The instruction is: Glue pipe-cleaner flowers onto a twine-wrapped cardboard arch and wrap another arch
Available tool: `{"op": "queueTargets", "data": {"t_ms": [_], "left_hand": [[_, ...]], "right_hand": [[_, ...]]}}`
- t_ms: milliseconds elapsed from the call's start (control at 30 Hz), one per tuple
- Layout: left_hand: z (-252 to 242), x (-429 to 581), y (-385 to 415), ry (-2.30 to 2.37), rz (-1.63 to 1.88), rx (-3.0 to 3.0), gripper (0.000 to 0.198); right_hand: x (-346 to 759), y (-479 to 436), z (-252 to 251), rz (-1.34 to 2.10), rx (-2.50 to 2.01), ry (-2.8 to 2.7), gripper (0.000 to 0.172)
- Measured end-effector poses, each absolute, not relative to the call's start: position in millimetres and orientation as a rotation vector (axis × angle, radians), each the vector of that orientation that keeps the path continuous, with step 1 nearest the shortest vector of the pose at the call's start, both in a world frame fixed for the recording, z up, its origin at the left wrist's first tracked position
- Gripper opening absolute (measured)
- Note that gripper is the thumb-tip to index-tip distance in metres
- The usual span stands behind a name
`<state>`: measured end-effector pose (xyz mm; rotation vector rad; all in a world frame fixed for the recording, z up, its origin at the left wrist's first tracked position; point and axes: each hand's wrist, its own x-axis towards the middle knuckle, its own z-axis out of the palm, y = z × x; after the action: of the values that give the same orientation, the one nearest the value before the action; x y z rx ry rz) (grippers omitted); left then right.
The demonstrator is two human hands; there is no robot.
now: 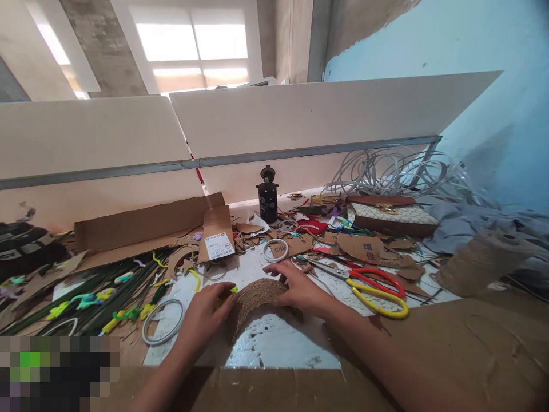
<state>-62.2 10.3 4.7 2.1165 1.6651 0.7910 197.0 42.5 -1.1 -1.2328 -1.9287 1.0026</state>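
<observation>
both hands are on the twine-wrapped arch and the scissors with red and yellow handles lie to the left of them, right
Not quite. The left hand and right hand are on the twine-wrapped arch, but the scissors with red and yellow handles lie to the right of them, just past the right hand. The head view shows it.

Beyond the right hand (300, 289), low white partition panels (300, 114) with a grey metal rail (317, 150) close off the far edge of the white surface (274, 337). To that hand's right rises a pale blue painted wall (493, 86). High behind the panels, bright rectangular ceiling lights (193, 40) glow between bare grey concrete beams (98, 46).
</observation>
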Motion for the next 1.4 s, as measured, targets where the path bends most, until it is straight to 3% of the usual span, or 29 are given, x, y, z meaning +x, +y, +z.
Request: {"op": "queueTargets", "data": {"t_ms": [233, 633, 1133, 1400], "left_hand": [[3.6, -58.4, 8.1, 1.675, 0.789, 2.101, 0.031], [-5.3, -58.1, 6.8, 1.717, 0.838, 2.117, 0.028], [-7.1, -55.4, 3.9, 1.704, 0.802, 2.106, 0.025], [-9.1, -52.3, -1.3, 1.761, 0.764, 2.148, 0.022]], "right_hand": [[200.1, 46.7, 2.2, 1.269, -1.209, -1.806, 0.043], [199.2, 53.0, -28.2, 0.972, -1.237, -2.087, 0.027], [195.8, 47.7, -25.9, 0.865, -1.243, -2.200, 0.024], [196.8, 45.5, -30.2, 0.814, -1.232, -2.264, 0.034]]}}
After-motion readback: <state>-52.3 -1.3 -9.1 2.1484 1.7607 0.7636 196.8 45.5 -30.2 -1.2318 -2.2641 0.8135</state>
